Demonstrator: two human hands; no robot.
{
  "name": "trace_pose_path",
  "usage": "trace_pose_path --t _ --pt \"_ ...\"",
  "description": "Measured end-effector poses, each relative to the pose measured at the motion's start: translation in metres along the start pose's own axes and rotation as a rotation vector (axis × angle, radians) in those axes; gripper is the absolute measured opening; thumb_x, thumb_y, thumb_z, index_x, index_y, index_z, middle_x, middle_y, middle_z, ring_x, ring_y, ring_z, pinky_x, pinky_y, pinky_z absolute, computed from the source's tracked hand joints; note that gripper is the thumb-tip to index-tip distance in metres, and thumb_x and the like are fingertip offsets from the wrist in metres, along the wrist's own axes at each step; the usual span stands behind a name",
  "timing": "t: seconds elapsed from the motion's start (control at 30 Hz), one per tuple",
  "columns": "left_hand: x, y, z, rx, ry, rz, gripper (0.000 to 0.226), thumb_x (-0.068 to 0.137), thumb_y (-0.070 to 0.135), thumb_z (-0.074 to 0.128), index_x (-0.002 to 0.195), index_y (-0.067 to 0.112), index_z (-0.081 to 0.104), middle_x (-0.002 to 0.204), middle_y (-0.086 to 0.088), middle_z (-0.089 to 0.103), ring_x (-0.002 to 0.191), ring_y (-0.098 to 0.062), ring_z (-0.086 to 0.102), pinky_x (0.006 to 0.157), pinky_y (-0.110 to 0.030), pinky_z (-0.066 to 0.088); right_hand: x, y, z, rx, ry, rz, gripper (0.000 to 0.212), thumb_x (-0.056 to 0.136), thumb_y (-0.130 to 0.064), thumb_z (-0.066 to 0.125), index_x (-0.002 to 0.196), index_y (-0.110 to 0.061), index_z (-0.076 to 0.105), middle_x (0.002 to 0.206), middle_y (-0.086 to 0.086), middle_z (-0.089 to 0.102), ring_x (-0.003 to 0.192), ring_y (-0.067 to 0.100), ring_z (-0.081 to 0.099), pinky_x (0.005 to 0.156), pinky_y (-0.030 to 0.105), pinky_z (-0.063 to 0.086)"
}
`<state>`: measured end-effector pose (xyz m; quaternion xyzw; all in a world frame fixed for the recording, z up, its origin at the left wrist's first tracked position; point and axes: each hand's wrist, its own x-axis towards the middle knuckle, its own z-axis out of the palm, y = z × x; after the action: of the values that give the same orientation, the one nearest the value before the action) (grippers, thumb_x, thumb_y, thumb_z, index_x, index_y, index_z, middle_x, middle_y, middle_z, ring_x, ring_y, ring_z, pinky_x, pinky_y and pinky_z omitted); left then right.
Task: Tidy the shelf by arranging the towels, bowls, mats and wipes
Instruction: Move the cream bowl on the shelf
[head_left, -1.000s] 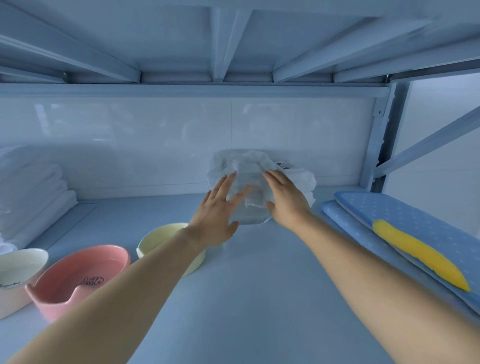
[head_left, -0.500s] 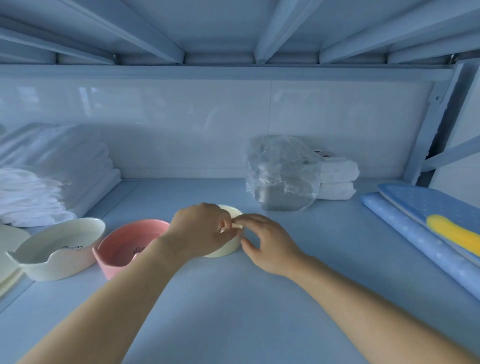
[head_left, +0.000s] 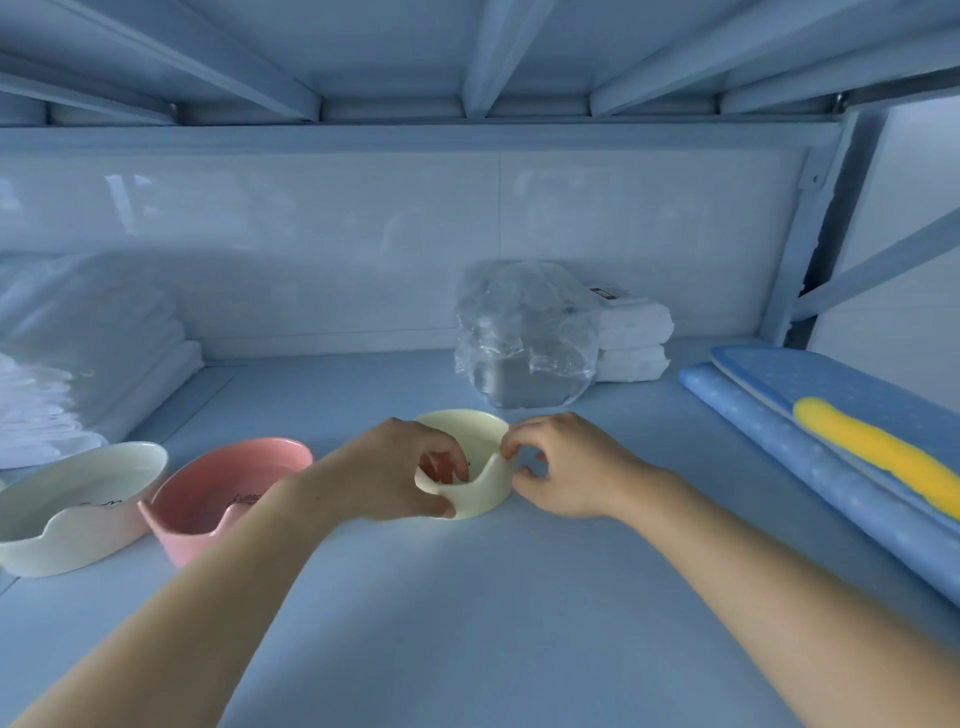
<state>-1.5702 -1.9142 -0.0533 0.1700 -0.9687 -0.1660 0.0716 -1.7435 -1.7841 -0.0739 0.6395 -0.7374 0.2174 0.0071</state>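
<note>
A small pale yellow bowl (head_left: 478, 441) stands in the middle of the shelf board (head_left: 493, 597). My left hand (head_left: 395, 470) grips its near left rim, fingers inside and thumb outside. My right hand (head_left: 566, 467) pinches the rim on the right side. To the left stand a pink bowl (head_left: 223, 493) and a white bowl (head_left: 78, 504). White folded towels (head_left: 88, 343) are stacked at the far left. A clear plastic pack (head_left: 524, 338) and white wipe packs (head_left: 634, 338) stand at the back. Blue mats (head_left: 831, 415) lie at the right, the top one with a yellow stripe.
The shelf above hangs low with metal ribs (head_left: 498, 52). A white wall panel (head_left: 363, 234) closes the back. An upright post and a diagonal brace (head_left: 810, 234) stand at the right rear corner.
Both hands left the clear plastic pack at the back and came down onto the yellow bowl; they now hold its rim. The view shifted left, showing the towels and white bowl.
</note>
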Motion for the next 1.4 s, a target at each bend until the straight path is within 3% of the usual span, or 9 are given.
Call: trace_pose_path --t 0.17,0.4,0.5,0.63,0.83,1.0,1.13,1.3,1.4 --pt "0.029 0.036 0.026 -0.081 0.016 0.125 0.014 0.075 0.028 0.075 0.083 0.033 0.065 0.08 0.027 0.06 0.083 0.012 0.052 0.072 -0.003 0.036 -0.024 0.027 -0.029 0.071 0.03 0.281 0.029 0.082 -0.027 0.045 0.072 -0.004 0.058 0.062 0.006 0.048 0.055 0.018 0.037 0.053 0.029 0.035" --pt "0.076 0.093 0.071 -0.2 0.158 0.195 0.017 0.077 0.023 0.073 0.093 0.022 0.068 0.087 0.017 0.061 0.081 0.0 0.053 0.071 -0.01 0.038 -0.045 0.057 -0.031 0.057 0.227 0.46 0.02 0.081 -0.024 0.051 0.069 -0.013 0.063 0.065 0.002 0.06 0.056 0.021 0.049 0.049 0.027 0.036" --pt "0.081 0.094 0.09 -0.109 0.399 0.19 0.035 0.072 0.03 0.076 0.105 0.026 0.065 0.106 0.01 0.06 0.097 -0.013 0.055 0.077 -0.025 0.045 -0.045 0.07 -0.029 0.067 0.291 0.469 0.02 0.084 -0.019 0.052 0.087 -0.018 0.071 0.089 0.001 0.07 0.078 0.021 0.062 0.063 0.025 0.045" --pt "0.074 0.094 0.096 -0.159 0.576 0.065 0.078 0.061 0.045 0.081 0.129 0.025 0.047 0.126 0.007 0.043 0.111 -0.016 0.047 0.085 -0.028 0.044 -0.047 0.079 -0.027 0.106 0.343 0.439 0.016 0.085 -0.021 0.056 0.092 -0.018 0.071 0.095 0.001 0.07 0.083 0.019 0.062 0.067 0.023 0.044" --pt "0.075 0.097 0.098 -0.221 0.451 -0.299 0.116 0.056 0.065 0.074 0.144 0.017 0.016 0.144 0.002 0.031 0.123 -0.019 0.045 0.091 -0.03 0.039 -0.051 0.063 -0.033 0.192 0.307 0.261 0.012 0.081 -0.034 0.06 0.083 -0.027 0.07 0.094 -0.014 0.069 0.089 0.006 0.061 0.079 0.026 0.05" --pt "0.077 0.084 0.099 -0.338 0.373 -0.253 0.092 0.056 0.056 0.08 0.132 0.023 0.038 0.118 0.013 0.058 0.11 -0.01 0.056 0.084 -0.025 0.044 -0.058 0.053 -0.044 0.151 0.095 0.34 0.024 0.069 -0.05 0.062 0.08 -0.03 0.069 0.078 -0.005 0.069 0.069 0.015 0.06 0.062 0.026 0.049" --pt "0.072 0.083 0.098 -0.329 0.342 -0.151 0.081 0.07 0.046 0.076 0.136 0.028 0.034 0.121 0.021 0.052 0.114 -0.005 0.053 0.084 -0.018 0.036 -0.058 0.061 -0.052 0.1 0.108 0.367 0.013 0.07 -0.041 0.074 0.075 -0.029 0.07 0.072 -0.013 0.065 0.062 0.007 0.056 0.056 0.021 0.042" --pt "0.073 0.09 0.102 -0.11 0.312 -0.058 0.077 0.085 0.053 0.054 0.147 0.024 0.02 0.149 0.007 0.031 0.134 -0.014 0.034 0.102 -0.027 0.033 -0.056 0.064 -0.049 0.124 0.145 0.431 0.011 0.074 -0.037 0.074 0.078 -0.028 0.069 0.082 -0.012 0.068 0.073 0.008 0.061 0.065 0.023 0.049" --pt "0.084 0.101 0.101 -0.032 0.336 -0.048 0.064 0.089 0.047 0.051 0.143 0.02 0.029 0.149 0.004 0.03 0.132 -0.016 0.037 0.1 -0.027 0.034 -0.056 0.068 -0.047 0.127 0.183 0.451 0.011 0.076 -0.035 0.073 0.081 -0.026 0.069 0.086 -0.01 0.069 0.079 0.013 0.063 0.068 0.025 0.05"
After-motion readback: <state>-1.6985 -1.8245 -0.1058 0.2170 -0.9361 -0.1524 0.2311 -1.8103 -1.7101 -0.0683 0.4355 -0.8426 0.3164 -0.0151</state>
